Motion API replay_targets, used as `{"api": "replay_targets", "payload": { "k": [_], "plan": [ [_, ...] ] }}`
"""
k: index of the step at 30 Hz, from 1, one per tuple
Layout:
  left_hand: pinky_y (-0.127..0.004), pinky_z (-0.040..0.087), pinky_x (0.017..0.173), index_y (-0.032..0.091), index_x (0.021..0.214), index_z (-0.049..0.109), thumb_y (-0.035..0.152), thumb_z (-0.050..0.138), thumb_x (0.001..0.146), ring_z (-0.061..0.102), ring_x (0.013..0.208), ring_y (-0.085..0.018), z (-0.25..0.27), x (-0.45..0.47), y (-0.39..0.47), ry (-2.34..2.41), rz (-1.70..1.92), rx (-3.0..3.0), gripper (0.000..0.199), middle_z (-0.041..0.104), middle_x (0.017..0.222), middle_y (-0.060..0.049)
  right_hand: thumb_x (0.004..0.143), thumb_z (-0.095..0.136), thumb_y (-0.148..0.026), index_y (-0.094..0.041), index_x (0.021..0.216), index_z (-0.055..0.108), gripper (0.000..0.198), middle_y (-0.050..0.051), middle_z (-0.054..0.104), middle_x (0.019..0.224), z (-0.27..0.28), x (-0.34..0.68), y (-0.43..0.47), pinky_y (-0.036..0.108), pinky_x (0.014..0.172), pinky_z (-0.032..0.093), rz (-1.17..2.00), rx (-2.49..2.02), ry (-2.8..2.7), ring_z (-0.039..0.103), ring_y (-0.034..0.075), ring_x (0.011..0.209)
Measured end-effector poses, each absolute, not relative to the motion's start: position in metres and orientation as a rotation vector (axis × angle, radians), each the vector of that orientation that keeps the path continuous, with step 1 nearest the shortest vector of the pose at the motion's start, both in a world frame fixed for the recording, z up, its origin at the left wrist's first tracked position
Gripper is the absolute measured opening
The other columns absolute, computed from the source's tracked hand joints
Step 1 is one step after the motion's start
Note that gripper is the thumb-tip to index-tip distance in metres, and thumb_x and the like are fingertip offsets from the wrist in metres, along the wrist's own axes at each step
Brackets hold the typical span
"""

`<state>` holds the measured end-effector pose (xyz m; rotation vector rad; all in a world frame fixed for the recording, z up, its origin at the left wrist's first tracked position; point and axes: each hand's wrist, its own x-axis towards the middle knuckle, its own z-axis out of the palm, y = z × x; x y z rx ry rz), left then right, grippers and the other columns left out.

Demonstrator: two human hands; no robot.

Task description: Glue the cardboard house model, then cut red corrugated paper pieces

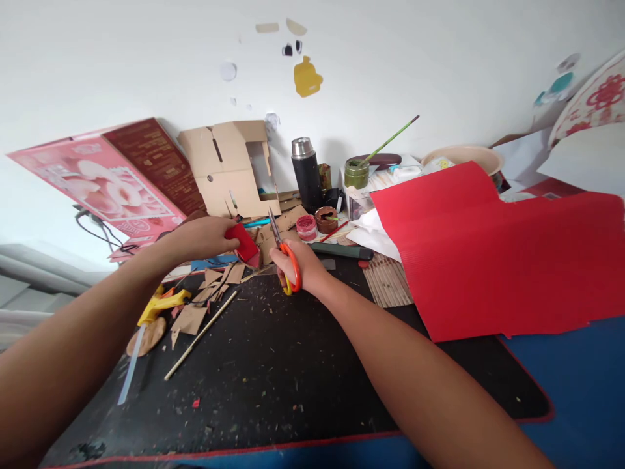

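Observation:
My left hand [211,236] is closed on a small piece of red cardboard [246,246] over the far part of the black mat. Just to its right, my right hand [303,266] grips a pair of scissors [291,260] with orange and yellow handles, its blades pointing away and up. The blades are apart from the red piece. A large red corrugated sheet [493,254] lies to the right. Below my left hand are brown cardboard scraps [189,320] and a thin wooden stick [201,335].
On the left a yellow glue gun [161,305] rests on a round wooden disc [147,337]. Behind stand a cut cardboard box [229,166], a black thermos [307,179], a green paint jar [357,174] with a brush, and small paint pots [306,227]. Crumbs dot the black mat [273,391].

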<state>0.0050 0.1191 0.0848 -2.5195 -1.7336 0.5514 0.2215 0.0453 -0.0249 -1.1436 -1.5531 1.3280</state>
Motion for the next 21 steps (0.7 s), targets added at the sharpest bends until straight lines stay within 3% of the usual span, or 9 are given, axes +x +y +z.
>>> {"api": "replay_targets", "payload": {
  "k": [5, 13, 21],
  "plan": [
    [-0.04, 0.049, 0.075, 0.024, 0.109, 0.081, 0.048, 0.052, 0.087, 0.075, 0.09, -0.031, 0.0832, 0.0033, 0.1219, -1.73, 0.558, -2.512, 0.044, 0.081, 0.107, -0.015, 0.107, 0.057, -0.027, -0.023, 0.077, 0.051, 0.03, -0.003, 0.061, 0.052, -0.0226, 0.2216, 0.0435, 0.02, 0.041, 0.044, 1.332, -1.15, -1.542, 0.062, 0.014, 0.04],
    [-0.04, 0.05, 0.077, 0.02, 0.112, 0.08, 0.048, 0.052, 0.085, 0.075, 0.094, -0.034, 0.0847, 0.006, 0.1202, -1.738, 0.558, -2.528, 0.048, 0.081, 0.11, -0.017, 0.109, 0.055, -0.026, -0.023, 0.079, 0.05, 0.03, -0.005, 0.061, 0.053, -0.0226, 0.2218, 0.0434, 0.02, 0.04, 0.045, 1.329, -1.161, -1.556, 0.064, 0.014, 0.042],
    [-0.038, 0.047, 0.075, 0.024, 0.109, 0.081, 0.051, 0.057, 0.084, 0.073, 0.092, -0.033, 0.0795, -0.0023, 0.1275, -1.757, 0.52, -2.54, 0.044, 0.081, 0.111, -0.016, 0.11, 0.052, -0.026, -0.023, 0.082, 0.052, 0.029, -0.005, 0.061, 0.053, -0.0229, 0.2214, 0.0437, 0.019, 0.041, 0.044, 1.324, -1.165, -1.563, 0.062, 0.014, 0.041]
  ]
}}
